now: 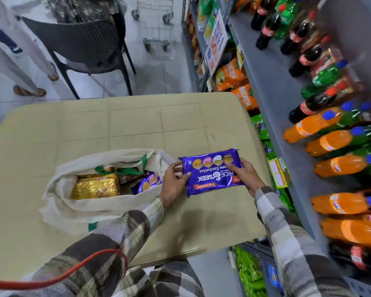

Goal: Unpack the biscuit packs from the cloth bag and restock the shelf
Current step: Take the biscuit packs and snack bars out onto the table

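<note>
View from the head, looking down. A beige table (126,125) fills the centre. A grey shelf (274,82) runs from 1 to 5 o'clock along the table's right edge. It carries cola bottles (308,58) at 2 o'clock and orange bottles (338,165) from 3 to 4 o'clock, with green bottles among them. On lower tiers, orange snack bags (229,76) lie at 1 o'clock and green snack bags (251,273) at 5 o'clock.

A dark chair (79,39) stands on the tiled floor at 11 o'clock, beyond the table. Another person's legs (15,50) are at 10 o'clock, and a wire cart (156,22) is at 12 o'clock.

The cloth bag (73,211) lies on the table at 8 o'clock with its mouth open toward the camera. Inside it, a gold pack (94,186) rests on the left and a purple pack (147,182) on the right, partly hidden by the wrist.

The held pack (212,174), purple and marked "Hide & Seek", sits flat over the table at 4 o'clock of centre, just right of the bag. Its print is upside down to the camera. Whether it touches the table cannot be told.

The left hand (171,183) grips its left edge, thumb on the top face. The right hand (244,174) grips its right edge, with one digit pressed on the top face. Both sleeves are plaid.

A red cable (73,273) crosses the left sleeve at 7 o'clock.
</note>
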